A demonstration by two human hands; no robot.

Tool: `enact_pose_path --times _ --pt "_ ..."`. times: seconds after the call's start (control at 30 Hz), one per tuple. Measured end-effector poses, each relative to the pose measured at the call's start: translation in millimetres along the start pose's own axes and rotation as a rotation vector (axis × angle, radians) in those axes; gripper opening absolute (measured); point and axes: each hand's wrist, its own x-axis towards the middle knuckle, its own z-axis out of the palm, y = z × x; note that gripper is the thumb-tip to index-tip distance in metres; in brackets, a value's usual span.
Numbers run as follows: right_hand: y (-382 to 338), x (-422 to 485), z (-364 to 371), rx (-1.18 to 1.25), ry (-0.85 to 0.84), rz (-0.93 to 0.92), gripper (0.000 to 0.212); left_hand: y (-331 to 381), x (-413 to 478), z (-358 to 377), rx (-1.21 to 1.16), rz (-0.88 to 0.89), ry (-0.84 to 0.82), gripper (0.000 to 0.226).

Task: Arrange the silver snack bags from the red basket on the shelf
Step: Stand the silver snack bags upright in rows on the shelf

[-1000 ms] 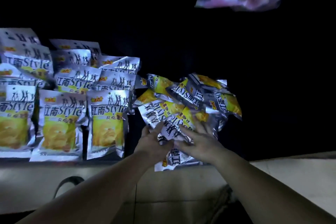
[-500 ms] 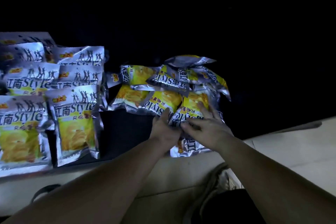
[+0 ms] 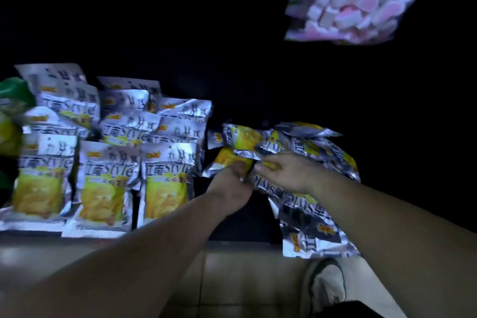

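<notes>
Well left of the grip, 3 silver snack bags stand upright in front on the shelf, with more ranked behind them. The left hand and the right hand, nearly touching, each pinch foil in the loose heap, which spreads behind and to the right of them.

Left hand, right hand grip jumbled silver snack bags; neat rows left.

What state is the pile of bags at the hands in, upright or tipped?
Tipped. The pile lies jumbled and overlapping, print upside down or sideways; the rows to its left stand upright, print readable.
</notes>
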Motion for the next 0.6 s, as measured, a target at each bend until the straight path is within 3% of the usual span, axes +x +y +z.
enact_pose_path --times 0.1,0.37,0.5,0.6 --pt "-10 25 8 0.12 0.0 -0.068 0.068 -2 5 -32 0.1 -0.002 0.034 0.058" --pt "5 51 35 0.045 0.2 -0.147 0.063 -11 25 -49 0.256 0.003 -0.036 0.061" --pt "0 65 42 0.222 0.121 -0.155 0.064 -21 46 -23 0.229 0.032 -0.003 0.048" --pt "2 72 61 0.18 0.08 -0.137 0.062 -33 60 -8 0.253 -0.026 0.03 0.059"
